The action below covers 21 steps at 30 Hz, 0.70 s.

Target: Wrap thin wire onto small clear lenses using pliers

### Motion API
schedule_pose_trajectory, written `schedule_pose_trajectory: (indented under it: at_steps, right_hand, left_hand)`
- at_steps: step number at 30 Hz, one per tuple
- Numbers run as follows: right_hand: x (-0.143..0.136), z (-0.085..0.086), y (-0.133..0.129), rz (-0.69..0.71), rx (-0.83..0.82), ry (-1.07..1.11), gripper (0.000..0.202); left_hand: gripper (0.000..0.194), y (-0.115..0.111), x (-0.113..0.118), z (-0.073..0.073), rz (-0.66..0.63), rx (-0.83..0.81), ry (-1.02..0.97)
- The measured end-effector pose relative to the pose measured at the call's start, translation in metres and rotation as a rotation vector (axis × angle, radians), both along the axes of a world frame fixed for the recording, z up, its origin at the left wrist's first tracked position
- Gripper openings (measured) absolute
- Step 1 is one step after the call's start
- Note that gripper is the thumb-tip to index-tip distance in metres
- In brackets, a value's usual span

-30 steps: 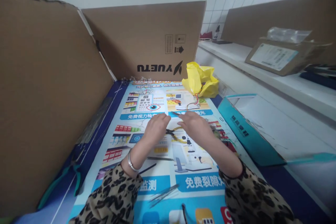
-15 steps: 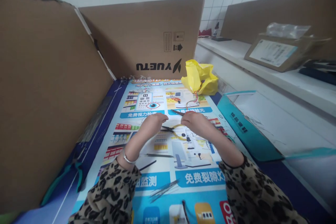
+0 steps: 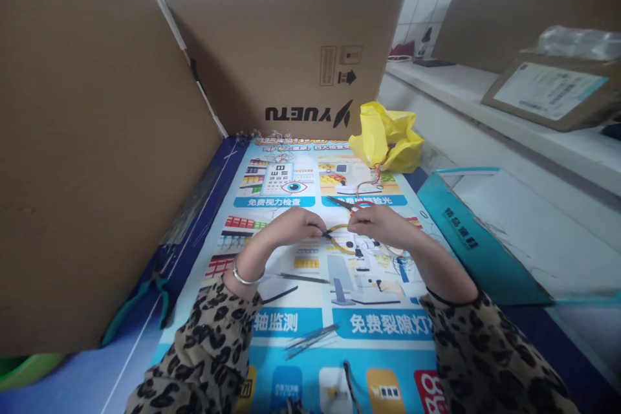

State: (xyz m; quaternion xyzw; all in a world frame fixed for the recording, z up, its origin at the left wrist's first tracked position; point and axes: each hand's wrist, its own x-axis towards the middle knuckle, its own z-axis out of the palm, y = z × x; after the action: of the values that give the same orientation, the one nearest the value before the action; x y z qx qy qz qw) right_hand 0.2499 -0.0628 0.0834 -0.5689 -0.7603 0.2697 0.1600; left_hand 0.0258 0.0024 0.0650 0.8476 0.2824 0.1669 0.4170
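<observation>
Red-handled scissors (image 3: 342,202), resting mid-frame on the worktop (image 3: 87,394), are newly uncovered as the right hand (image 3: 381,223) is drawn lower beside the left hand (image 3: 298,226): apparently unused. Both grips look pinched; whether anything is held cannot be told. Yellow-handled pliers (image 3: 343,248) are partly covered beneath.

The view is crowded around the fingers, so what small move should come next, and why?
I'd probably raise the left hand slightly: in this view it overlaps the front end of the yellow-handled pliers, and whether it touches them or pinches something else can't be made out.
</observation>
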Motion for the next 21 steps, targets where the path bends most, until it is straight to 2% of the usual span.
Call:
schedule_pose_trajectory:
  at_steps: [3,6,12,16,21]
  right_hand:
    - [0.0,-0.004,0.001,-0.038,-0.054,0.074,0.024]
    - [0.0,-0.005,0.0,-0.091,-0.14,0.182,0.023]
    - [0.001,-0.001,-0.001,-0.138,-0.144,0.412,0.019]
    - [-0.001,-0.001,-0.001,-0.149,-0.132,0.504,0.017]
    - [-0.005,-0.003,0.001,-0.196,0.018,0.534,0.013]
  left_hand:
    - [0.016,-0.007,0.008,-0.001,0.087,0.191,-0.022]
    - [0.016,-0.011,0.013,-0.002,0.212,0.253,-0.021]
    - [0.018,-0.014,0.017,-0.001,0.277,0.381,0.022]
    - [0.02,-0.014,0.018,0.0,0.323,0.367,0.04]
    - [0.018,-0.011,0.02,-0.006,0.374,0.234,0.041]
